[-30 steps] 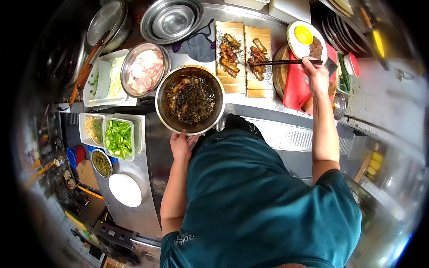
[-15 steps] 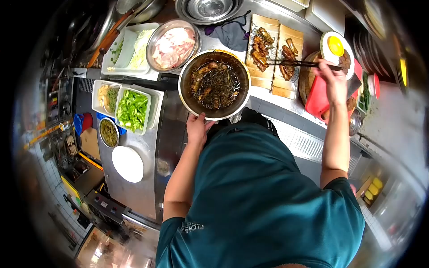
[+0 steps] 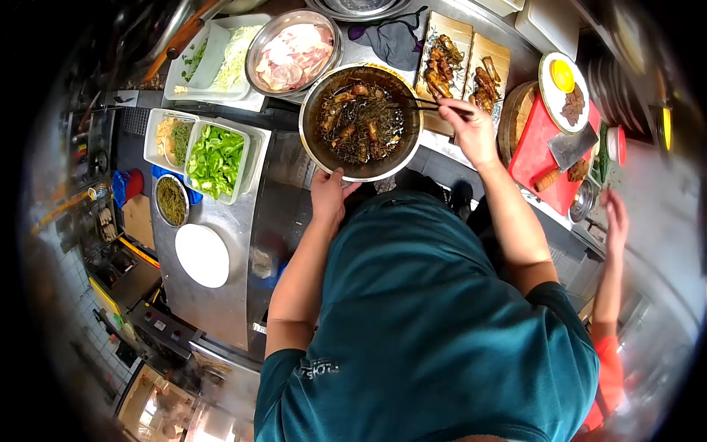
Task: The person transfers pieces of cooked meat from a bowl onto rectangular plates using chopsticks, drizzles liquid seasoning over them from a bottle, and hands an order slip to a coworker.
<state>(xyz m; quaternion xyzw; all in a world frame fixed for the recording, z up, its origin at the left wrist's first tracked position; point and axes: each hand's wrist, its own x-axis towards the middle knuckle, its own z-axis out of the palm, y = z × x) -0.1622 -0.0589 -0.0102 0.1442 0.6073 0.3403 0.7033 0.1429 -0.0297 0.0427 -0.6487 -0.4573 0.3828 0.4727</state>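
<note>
My left hand (image 3: 328,196) grips the near rim of a wide metal bowl (image 3: 312,140), thumb on the rim and fingers beneath. Inside lie browned meat pieces (image 3: 343,136) in dark liquid with thin dark strands that look like herbs. My right hand (image 3: 473,134) is closed on dark chopsticks (image 3: 428,104), whose tips reach over the bowl's right side; whether they pinch a piece I cannot tell. Beyond my right hand, two rectangular trays, a left one (image 3: 458,28) and a right one (image 3: 495,47), hold similar browned meat pieces.
A cleaver (image 3: 573,149) lies on a red cutting board (image 3: 532,156) at right, beside a plate (image 3: 549,92). Another person's hand (image 3: 616,215) extends there. Raw meat (image 3: 294,55) fills a bowl; green peppers (image 3: 215,160) sit in a tub. A white plate (image 3: 202,255) rests at left.
My right hand has moved left with the chopsticks, from beyond the trays to the bowl. Another person's arm has appeared at right. The bowl sits slightly further right in view.
</note>
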